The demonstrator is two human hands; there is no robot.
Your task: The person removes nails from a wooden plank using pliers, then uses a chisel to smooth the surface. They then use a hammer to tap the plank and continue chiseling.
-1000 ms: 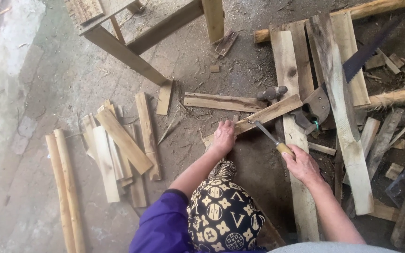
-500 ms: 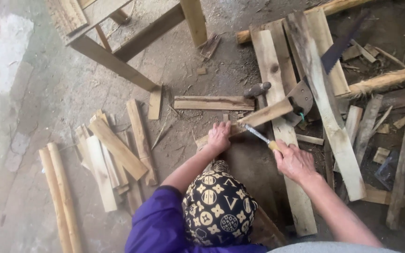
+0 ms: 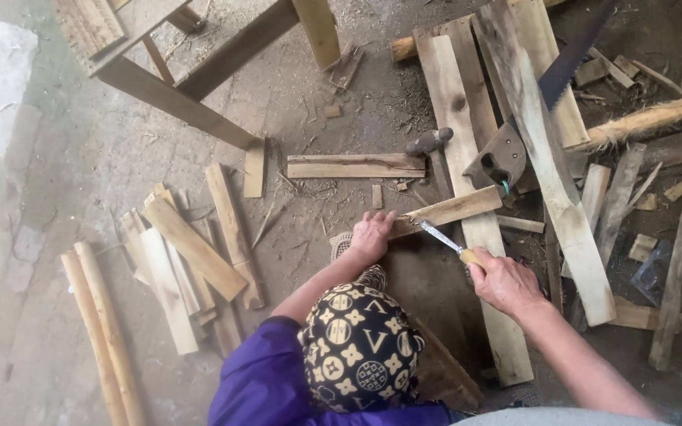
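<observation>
Left hand (image 3: 372, 235) flat on wood strip (image 3: 447, 210); right hand (image 3: 503, 280) clenched round chisel (image 3: 444, 239), handle mostly hidden.

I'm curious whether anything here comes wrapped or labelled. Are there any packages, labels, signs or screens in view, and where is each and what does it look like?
Crumpled clear plastic bag: on the ground at the right, between grey wooden offcuts; shapeless, see-through with a bluish sheen, contents unclear.
No labels, signs or screens show among the wooden boards.
</observation>
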